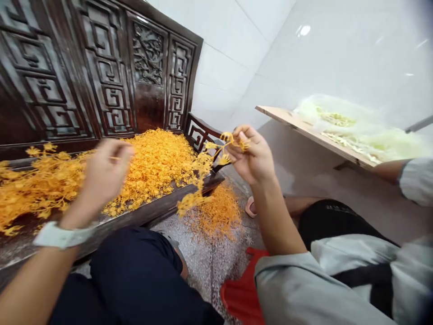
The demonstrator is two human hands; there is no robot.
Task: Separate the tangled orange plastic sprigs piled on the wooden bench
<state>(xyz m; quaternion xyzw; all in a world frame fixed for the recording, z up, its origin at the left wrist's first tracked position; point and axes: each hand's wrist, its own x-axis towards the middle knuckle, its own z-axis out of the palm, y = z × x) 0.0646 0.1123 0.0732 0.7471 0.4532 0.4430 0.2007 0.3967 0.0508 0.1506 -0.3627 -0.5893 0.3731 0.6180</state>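
Observation:
My right hand (252, 155) pinches the upper end of a branching yellow plastic sprig (202, 174), which hangs down to the left over the bench's end. Over the bench, my left hand (110, 169) is closed, with a small thin orange piece showing at its fingertips; it is blurred. Behind and right of that hand lies a heap of loose yellow-orange pieces (158, 162). More branching yellow sprigs (40, 187) are piled on the bench at the left.
The dark carved wooden bench (149, 106) stands along the wall. A pile of thin orange stems (216, 214) lies on the floor, near a red object (241, 289). Another person sits at right by a board (314, 133) with pale pieces in plastic bags (358, 128).

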